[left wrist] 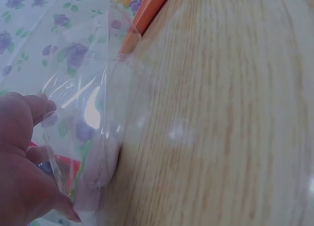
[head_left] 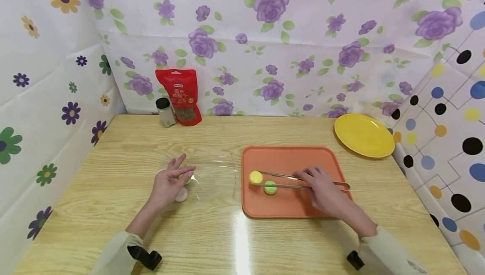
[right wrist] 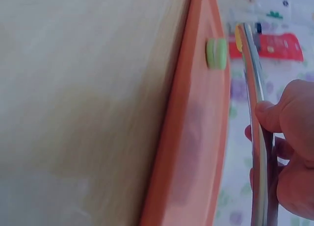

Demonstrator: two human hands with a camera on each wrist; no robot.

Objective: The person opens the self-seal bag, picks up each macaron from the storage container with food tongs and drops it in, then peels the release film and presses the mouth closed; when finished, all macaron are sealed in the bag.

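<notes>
My right hand (head_left: 322, 188) grips metal tongs (right wrist: 256, 88) around their middle. Between the tong tips is a yellow macaron (head_left: 255, 177), over the left part of an orange tray (head_left: 291, 157). A green macaron (head_left: 270, 188) lies on the tray below the tongs. At the left, my left hand (head_left: 168, 184) holds the near end of a clear plastic package (head_left: 216, 174), thumb and fingers spread at its edge in the left wrist view. Pale macarons (left wrist: 100, 162) and a bit of green show through the plastic; in the head view the hand partly hides them.
A yellow plate (head_left: 364, 135) sits at the back right. Against the flowered cloth at the back left stand a red pouch (head_left: 182, 96) and a black-capped jar (head_left: 166, 113). Patterned cloth walls border the wooden table (head_left: 204, 237) on three sides.
</notes>
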